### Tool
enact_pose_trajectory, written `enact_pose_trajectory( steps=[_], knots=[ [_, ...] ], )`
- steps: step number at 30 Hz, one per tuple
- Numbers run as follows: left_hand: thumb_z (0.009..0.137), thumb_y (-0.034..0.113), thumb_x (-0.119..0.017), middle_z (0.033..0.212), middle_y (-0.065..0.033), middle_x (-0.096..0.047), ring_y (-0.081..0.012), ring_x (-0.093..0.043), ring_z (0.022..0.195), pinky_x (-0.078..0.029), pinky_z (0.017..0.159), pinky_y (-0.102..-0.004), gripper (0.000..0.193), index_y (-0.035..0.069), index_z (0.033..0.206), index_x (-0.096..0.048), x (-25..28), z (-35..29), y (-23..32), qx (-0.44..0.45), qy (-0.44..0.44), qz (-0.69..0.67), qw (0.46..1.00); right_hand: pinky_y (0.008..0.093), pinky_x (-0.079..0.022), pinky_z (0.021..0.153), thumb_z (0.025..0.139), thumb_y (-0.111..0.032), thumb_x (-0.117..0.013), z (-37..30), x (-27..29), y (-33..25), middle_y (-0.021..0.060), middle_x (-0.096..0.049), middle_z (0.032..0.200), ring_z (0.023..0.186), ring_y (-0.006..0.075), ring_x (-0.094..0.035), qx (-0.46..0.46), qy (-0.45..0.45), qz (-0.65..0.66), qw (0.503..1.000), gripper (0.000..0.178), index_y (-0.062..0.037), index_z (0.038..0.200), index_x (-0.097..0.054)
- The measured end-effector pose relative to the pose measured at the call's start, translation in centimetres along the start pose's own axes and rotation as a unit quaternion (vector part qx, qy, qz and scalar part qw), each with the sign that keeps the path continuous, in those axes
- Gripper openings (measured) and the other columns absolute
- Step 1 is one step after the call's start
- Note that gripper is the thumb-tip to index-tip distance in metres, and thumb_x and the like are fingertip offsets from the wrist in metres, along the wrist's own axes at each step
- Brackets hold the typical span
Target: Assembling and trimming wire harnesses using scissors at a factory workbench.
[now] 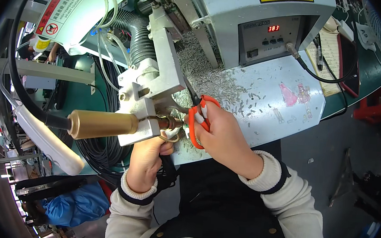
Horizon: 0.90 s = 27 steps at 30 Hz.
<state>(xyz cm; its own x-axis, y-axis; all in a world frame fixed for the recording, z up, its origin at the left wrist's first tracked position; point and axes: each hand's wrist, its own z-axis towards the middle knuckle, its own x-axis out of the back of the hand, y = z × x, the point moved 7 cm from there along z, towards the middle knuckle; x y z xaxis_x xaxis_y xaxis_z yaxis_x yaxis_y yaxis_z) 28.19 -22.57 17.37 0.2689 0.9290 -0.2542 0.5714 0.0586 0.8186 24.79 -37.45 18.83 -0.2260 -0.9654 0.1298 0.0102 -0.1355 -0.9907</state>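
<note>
My right hand (227, 133) grips a pair of scissors (192, 130) by their red-orange loop handles. Their dark blades point away from me, beside the metal head of a soldering machine (162, 69). Under that head my left hand (147, 158) is closed, its fingers curled in. What it pinches is hidden by the metal block. Just above it lies a soldering iron with a gold-coloured handle (104, 126), clamped sideways, its tip toward my right hand. A bit of green shows near the tip, too small to name.
Small grey metal clippings (203, 77) cover the white work plate (263, 118). Behind it stands a grey control box (270, 40) with a red display. Coiled black cable (103, 152) lies at left, near a white lamp (50, 138). A notebook (329, 56) is at far right.
</note>
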Motion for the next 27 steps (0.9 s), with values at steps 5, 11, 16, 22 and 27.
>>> enact_pose_trajectory(
  steps=[5,11,16,22,27],
  knots=[
    [0.078,0.005,-0.056,0.063,0.0014,-0.045,-0.0042,-0.03,0.044,-0.023,0.04,-0.0188,0.008,0.002,0.084,-0.052,-0.1,-0.2,0.2,-0.009,0.006,-0.001,1.0,0.0283,-0.035,0.048,0.077,-0.006,-0.053,-0.1,-0.1,-0.1,0.0093,-0.045,0.061,0.052,0.0136,-0.041,0.011,0.002,-0.002,1.0,0.013,0.0026,0.074,-0.044],
    [0.079,0.006,-0.056,0.064,0.0004,-0.046,-0.0044,-0.033,0.046,-0.025,0.041,-0.0189,0.009,0.0,0.086,-0.054,-0.7,-0.6,0.4,0.001,-0.007,0.023,1.0,0.0257,-0.034,0.048,0.079,-0.007,-0.054,-0.5,-0.2,0.2,0.0068,-0.043,0.06,0.052,0.0104,-0.039,-0.026,-0.001,0.054,0.998,0.01,0.0006,0.077,-0.048],
    [0.08,0.005,-0.056,0.068,-0.0017,-0.051,-0.0073,-0.044,0.053,-0.036,0.047,-0.0202,0.013,-0.003,0.09,-0.056,-0.6,-2.9,0.0,-0.009,-0.001,0.008,1.0,0.0238,-0.034,0.047,0.078,-0.008,-0.057,-2.1,-0.4,1.3,0.0044,-0.045,0.06,0.05,0.0081,-0.038,0.0,-0.013,0.106,0.994,0.011,-0.0009,0.082,-0.051],
    [0.081,0.002,-0.053,0.072,-0.005,-0.055,-0.0106,-0.052,0.063,-0.044,0.056,-0.0224,0.015,-0.004,0.094,-0.056,0.2,-5.6,-0.5,-0.133,0.059,0.108,0.983,0.0233,-0.035,0.046,0.076,-0.008,-0.061,-5.0,1.5,-4.5,0.0051,-0.052,0.065,0.051,0.0089,-0.044,0.172,0.1,-0.136,0.971,0.013,-0.0007,0.084,-0.054],
    [0.082,0.001,-0.05,0.072,-0.006,-0.055,-0.0106,-0.052,0.063,-0.043,0.057,-0.0224,0.017,-0.005,0.097,-0.054,-2.0,-7.0,-2.1,-0.088,-0.058,0.16,0.981,0.0233,-0.04,0.046,0.07,-0.006,-0.065,-5.1,-0.6,-3.5,0.0066,-0.058,0.072,0.053,0.0144,-0.053,0.056,-0.071,-0.091,0.992,0.018,-0.0025,0.086,-0.058]
  ],
)
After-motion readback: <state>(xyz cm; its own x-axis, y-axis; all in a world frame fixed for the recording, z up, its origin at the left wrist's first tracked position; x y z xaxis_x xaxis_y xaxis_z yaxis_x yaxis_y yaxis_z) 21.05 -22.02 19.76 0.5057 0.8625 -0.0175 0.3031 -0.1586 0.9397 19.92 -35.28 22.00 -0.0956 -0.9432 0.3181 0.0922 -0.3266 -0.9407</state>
